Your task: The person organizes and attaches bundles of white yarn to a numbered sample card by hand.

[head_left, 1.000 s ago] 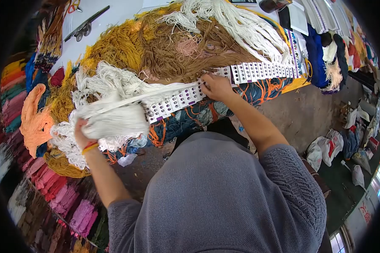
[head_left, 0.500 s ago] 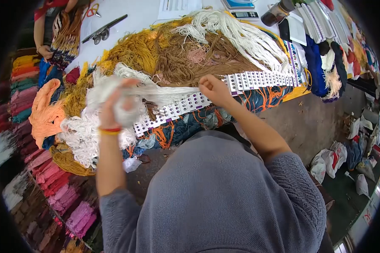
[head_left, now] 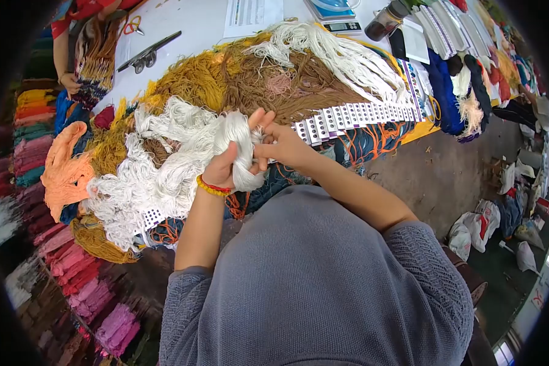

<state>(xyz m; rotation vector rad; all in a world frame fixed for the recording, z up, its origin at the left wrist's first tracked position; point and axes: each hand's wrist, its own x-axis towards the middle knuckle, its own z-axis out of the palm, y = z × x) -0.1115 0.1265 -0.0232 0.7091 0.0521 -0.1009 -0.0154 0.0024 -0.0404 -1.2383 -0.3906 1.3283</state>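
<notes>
A white yarn skein [head_left: 243,149] is looped around my left hand [head_left: 221,169], whose thumb points up and fingers show beyond the coil. My right hand [head_left: 288,148] meets the left fingers at the skein's right side, its fingers bent and pinched on the yarn there; the exact strand is hidden. Loose white yarn [head_left: 180,161] spreads to the left, just behind the left wrist. Beneath and beside the hands runs a row of white cards with dark holes [head_left: 335,120], strands hanging from them.
Brown yarn [head_left: 305,79] and mustard yarn [head_left: 198,76] cover the table, with more white yarn [head_left: 341,55] behind. Peach yarn [head_left: 67,177] lies left. At the back are a clip [head_left: 149,53], a scale [head_left: 341,27] and a dark jar [head_left: 385,21]. Another person's hand [head_left: 70,83] holds threads.
My left hand, blurred before, has moved right with the white skein to meet my right hand. My right hand has shifted slightly left and down. The stretched strands between them have slackened.
</notes>
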